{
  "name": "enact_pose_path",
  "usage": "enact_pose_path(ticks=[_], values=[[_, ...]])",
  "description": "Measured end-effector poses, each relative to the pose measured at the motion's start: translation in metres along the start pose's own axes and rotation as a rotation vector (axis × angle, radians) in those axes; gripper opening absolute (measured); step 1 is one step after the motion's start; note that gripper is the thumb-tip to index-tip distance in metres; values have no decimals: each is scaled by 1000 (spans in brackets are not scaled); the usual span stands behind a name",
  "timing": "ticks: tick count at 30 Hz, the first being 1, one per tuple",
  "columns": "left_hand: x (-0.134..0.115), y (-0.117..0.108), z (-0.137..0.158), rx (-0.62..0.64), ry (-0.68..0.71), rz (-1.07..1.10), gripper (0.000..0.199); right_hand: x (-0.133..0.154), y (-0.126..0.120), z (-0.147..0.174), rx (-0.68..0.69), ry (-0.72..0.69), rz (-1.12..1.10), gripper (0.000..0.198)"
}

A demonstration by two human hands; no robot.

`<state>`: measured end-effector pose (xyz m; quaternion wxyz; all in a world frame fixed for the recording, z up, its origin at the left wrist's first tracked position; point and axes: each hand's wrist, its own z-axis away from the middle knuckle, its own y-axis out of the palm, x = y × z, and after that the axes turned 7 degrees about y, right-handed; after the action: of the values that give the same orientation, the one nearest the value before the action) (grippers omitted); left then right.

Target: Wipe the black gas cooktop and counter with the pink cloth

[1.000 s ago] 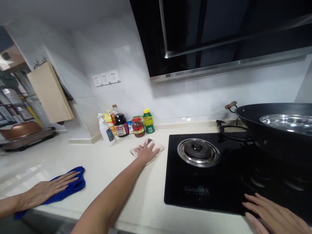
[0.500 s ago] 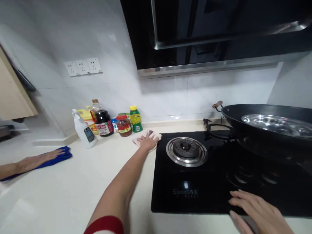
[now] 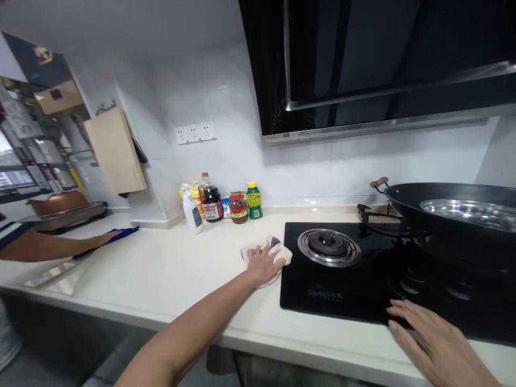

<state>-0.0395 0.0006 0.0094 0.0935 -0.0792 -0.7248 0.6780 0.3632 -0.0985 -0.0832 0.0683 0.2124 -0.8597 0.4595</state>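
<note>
Cloth (image 3: 285,253), pale with dark purplish patches, spread crumpled on the white counter (image 3: 161,274), directly beneath the left hand (image 3: 263,267). Lies just beside the black cooktop (image 3: 355,293), reaching its left edge at the right corner and appearing to lap slightly over. Shows most at the far side and to the right, beyond the fingertips and past the thumb; too bunched for any clear long axis. Pressed from above by splayed, nearly flat fingers aimed toward the back wall (image 3: 298,172), not visibly pinched. At right, well apart from the cloth: the right hand (image 3: 433,336), with extended fingers, thumb held away and nothing seen in grasp, at the cooktop's front edge. Cannot tell whether touching the surface there. Near the wall, apart from the cloth: a red-lidded jar (image 3: 238,210) and a yellow-capped green bottle (image 3: 254,201). At far left, a co-worker's hand (image 3: 108,237) on a blue cloth (image 3: 127,232).
</note>
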Motion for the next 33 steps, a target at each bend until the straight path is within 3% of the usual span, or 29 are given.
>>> enact_pose_path(ticks=[7,12,16,21,24,28,33], values=[[-15,-8,111,50,103,58,65,-2,-6,-1,63,-3,-72,49],[-1,-16,148,49,171,106,58,3,-9,1,74,-1,-42,50],[34,-16,134,65,-45,54,61,4,-8,1,63,7,-26,51],[80,-15,85,57,-310,21,72,7,-9,2,57,29,-23,52],[92,-16,59,51,-432,32,78,9,-10,1,53,29,-19,51],[76,-15,39,48,-450,54,79,11,-12,-2,45,43,-8,49],[17,-6,39,44,-205,84,73,9,-10,-3,43,32,-14,50]])
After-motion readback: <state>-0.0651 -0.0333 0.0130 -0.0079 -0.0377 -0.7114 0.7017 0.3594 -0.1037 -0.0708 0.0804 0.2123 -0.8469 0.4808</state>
